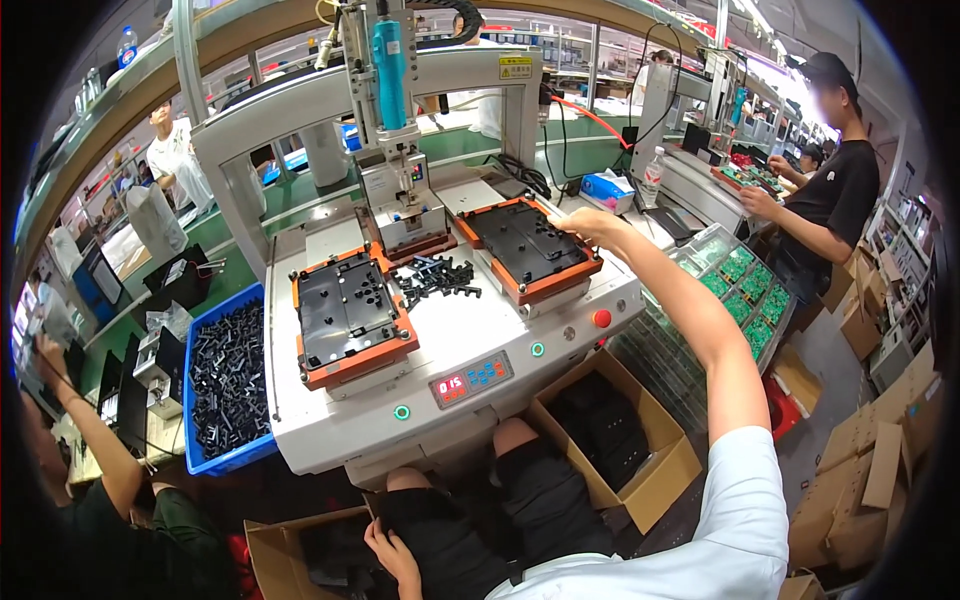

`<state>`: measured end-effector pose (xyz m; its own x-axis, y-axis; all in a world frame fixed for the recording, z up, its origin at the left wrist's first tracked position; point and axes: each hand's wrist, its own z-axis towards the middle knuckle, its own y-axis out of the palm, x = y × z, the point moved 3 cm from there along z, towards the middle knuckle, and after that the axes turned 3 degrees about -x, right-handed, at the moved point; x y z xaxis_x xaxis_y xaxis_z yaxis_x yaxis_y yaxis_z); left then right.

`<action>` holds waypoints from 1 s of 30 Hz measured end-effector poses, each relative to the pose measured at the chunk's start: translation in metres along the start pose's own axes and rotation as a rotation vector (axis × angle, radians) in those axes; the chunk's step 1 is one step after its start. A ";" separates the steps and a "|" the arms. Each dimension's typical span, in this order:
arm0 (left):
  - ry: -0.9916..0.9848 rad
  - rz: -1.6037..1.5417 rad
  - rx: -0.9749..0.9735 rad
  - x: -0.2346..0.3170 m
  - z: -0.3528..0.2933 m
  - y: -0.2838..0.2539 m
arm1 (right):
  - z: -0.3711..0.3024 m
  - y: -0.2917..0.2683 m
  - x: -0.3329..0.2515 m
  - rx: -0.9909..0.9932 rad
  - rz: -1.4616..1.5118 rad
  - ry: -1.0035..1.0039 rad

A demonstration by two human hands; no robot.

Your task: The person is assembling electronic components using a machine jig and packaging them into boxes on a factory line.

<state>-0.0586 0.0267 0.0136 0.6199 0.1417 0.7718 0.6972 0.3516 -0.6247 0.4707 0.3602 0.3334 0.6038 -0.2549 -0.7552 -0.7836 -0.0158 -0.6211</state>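
Black panel point(520, 242) inside orange fixture point(562, 284).

Wkshop hall, rows of workstns under bright white strip lights point(765, 28).
From my end I see a green tabletop point(450, 150) crossing mid-view, w/ grey metal posts point(186, 70) & a tan overhead shelf point(600, 22) above, its edge bent by my lens. More benches behind, approx. too small for me to sort out. R side: tall metal shelving point(903, 290), cardboard boxes point(855, 480) stacked nr it, grey flr point(838, 372) btwn. Far bkgd blurs, so I can't tell walls from windows.
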 end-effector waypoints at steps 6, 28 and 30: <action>0.027 -0.014 0.009 0.004 0.002 0.006 | 0.033 -0.029 -0.015 0.293 -0.175 -0.523; 0.130 0.059 0.023 0.013 -0.001 0.000 | 0.088 -0.005 -0.028 -0.069 0.008 -0.673; 0.143 0.053 0.028 0.014 -0.001 0.001 | 0.096 -0.003 -0.023 -0.050 0.027 -0.704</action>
<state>-0.0490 0.0280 0.0235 0.7017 0.0280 0.7119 0.6534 0.3730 -0.6587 0.4729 0.4586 0.3321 0.5221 0.4296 -0.7368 -0.7953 -0.0669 -0.6026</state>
